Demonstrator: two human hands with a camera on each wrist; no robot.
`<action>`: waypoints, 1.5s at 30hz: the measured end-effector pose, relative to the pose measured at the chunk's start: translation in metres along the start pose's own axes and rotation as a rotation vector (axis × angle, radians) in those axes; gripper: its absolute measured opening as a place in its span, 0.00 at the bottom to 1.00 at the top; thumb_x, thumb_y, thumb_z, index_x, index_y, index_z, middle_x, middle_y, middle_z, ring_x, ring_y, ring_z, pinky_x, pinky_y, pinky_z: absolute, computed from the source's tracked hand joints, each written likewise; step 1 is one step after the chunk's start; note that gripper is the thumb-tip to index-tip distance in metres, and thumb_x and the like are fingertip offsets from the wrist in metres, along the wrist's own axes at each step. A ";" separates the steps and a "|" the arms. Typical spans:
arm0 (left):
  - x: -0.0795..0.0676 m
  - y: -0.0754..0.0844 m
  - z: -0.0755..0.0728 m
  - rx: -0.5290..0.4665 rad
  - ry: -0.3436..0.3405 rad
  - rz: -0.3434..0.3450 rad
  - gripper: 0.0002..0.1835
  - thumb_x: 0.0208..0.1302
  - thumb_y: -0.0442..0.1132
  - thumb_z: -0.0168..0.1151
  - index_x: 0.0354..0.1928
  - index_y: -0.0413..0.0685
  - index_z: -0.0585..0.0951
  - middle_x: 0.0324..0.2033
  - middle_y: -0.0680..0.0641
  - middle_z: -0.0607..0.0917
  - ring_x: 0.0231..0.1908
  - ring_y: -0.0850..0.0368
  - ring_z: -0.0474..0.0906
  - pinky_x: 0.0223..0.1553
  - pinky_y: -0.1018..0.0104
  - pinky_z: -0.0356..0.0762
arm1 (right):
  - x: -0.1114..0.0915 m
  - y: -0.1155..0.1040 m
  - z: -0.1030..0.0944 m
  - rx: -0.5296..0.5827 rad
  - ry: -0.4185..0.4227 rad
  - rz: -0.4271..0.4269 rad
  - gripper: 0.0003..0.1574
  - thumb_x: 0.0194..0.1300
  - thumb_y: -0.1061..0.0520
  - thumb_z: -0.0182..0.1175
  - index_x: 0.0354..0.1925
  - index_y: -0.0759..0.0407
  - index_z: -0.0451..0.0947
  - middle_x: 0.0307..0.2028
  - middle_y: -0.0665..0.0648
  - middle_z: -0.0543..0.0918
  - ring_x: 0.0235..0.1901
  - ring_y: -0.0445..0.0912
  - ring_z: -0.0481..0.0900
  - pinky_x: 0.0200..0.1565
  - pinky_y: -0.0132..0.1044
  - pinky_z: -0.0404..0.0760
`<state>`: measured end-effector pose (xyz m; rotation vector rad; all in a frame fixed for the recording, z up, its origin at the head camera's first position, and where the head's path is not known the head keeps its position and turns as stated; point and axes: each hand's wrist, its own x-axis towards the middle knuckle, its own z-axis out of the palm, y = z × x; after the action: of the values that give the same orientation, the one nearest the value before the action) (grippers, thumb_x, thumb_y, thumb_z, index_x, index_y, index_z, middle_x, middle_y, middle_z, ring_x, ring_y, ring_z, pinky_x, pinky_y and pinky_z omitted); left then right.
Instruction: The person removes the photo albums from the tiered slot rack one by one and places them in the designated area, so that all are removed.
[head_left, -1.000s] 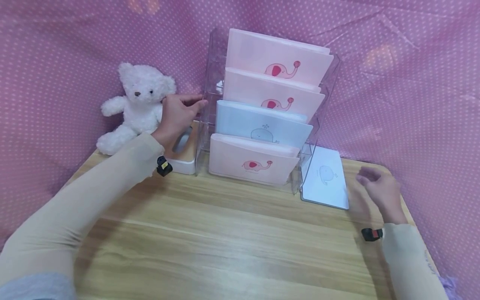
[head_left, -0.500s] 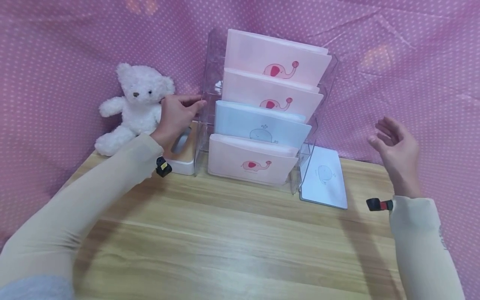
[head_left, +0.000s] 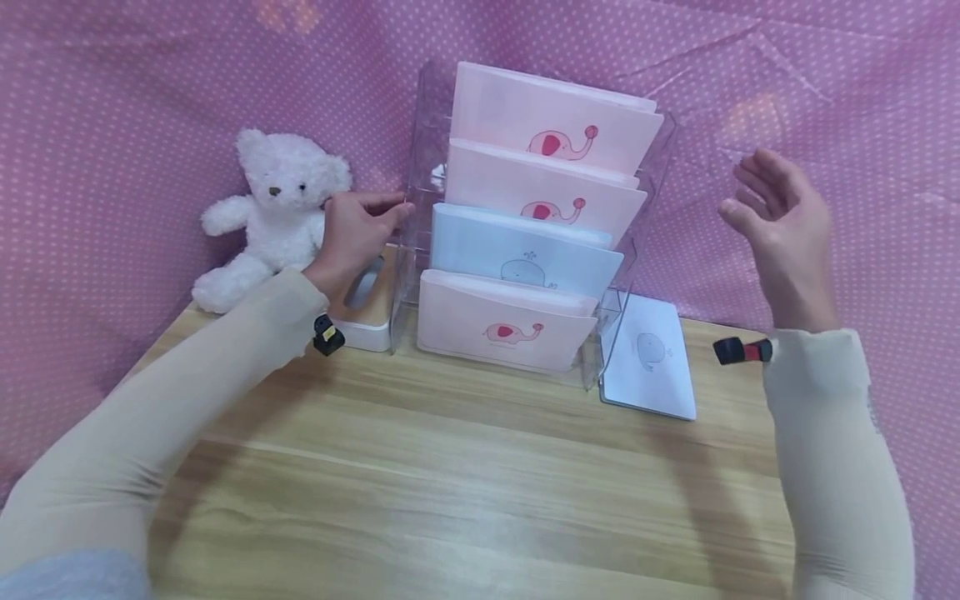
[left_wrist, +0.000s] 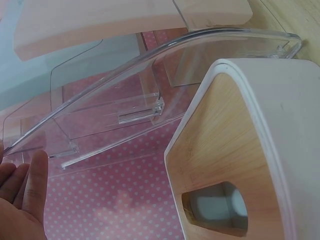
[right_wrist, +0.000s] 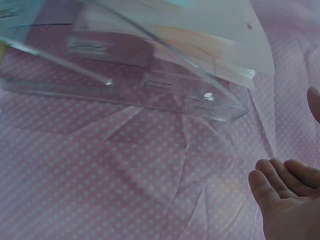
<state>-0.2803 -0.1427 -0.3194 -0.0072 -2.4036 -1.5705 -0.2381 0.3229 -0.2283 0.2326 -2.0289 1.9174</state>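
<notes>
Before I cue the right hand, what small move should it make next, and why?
I'd probably ease the right hand leftward to the right side of the clear rack. It looks empty and hangs apart from the rack, while the left hand pinches the opposite edge, so a second contact might steady it.

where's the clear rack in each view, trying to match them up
Head: the clear rack stands upper middle, right of the teddy bear.
Left wrist: the clear rack slants across the upper left, beside the wood-topped box.
Right wrist: the clear rack crosses the top, from the left edge.
Shared landmark: pink dotted cloth behind it.
</notes>
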 end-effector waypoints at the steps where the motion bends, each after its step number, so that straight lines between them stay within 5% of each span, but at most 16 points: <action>1: 0.000 0.000 0.000 -0.003 0.000 -0.003 0.21 0.66 0.50 0.69 0.58 0.53 0.85 0.56 0.47 0.88 0.50 0.57 0.88 0.47 0.72 0.88 | 0.004 -0.002 0.003 0.012 -0.001 -0.004 0.44 0.60 0.70 0.68 0.72 0.57 0.66 0.72 0.55 0.72 0.72 0.45 0.70 0.71 0.26 0.71; 16: -0.002 0.002 0.000 -0.001 -0.008 -0.004 0.20 0.67 0.50 0.68 0.58 0.54 0.84 0.56 0.48 0.88 0.50 0.56 0.88 0.47 0.71 0.88 | 0.049 -0.012 0.036 0.114 -0.016 -0.053 0.42 0.56 0.73 0.68 0.69 0.63 0.69 0.71 0.61 0.73 0.71 0.49 0.71 0.73 0.30 0.70; 33: -0.002 0.002 0.000 0.002 -0.001 -0.005 0.19 0.67 0.48 0.68 0.57 0.53 0.85 0.56 0.46 0.88 0.49 0.55 0.88 0.46 0.70 0.88 | 0.077 -0.027 0.078 -0.143 -0.125 -0.016 0.44 0.60 0.67 0.69 0.72 0.56 0.66 0.73 0.56 0.72 0.72 0.46 0.71 0.73 0.28 0.69; 45: -0.004 0.002 0.001 -0.007 -0.002 -0.022 0.19 0.67 0.49 0.68 0.58 0.54 0.85 0.56 0.47 0.88 0.49 0.57 0.87 0.46 0.70 0.88 | 0.093 -0.030 0.094 -0.037 -0.170 0.023 0.44 0.57 0.74 0.68 0.70 0.60 0.68 0.70 0.59 0.74 0.69 0.48 0.75 0.68 0.27 0.76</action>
<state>-0.2764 -0.1404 -0.3187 0.0162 -2.4078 -1.5888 -0.3269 0.2375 -0.1707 0.3762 -2.1823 1.9304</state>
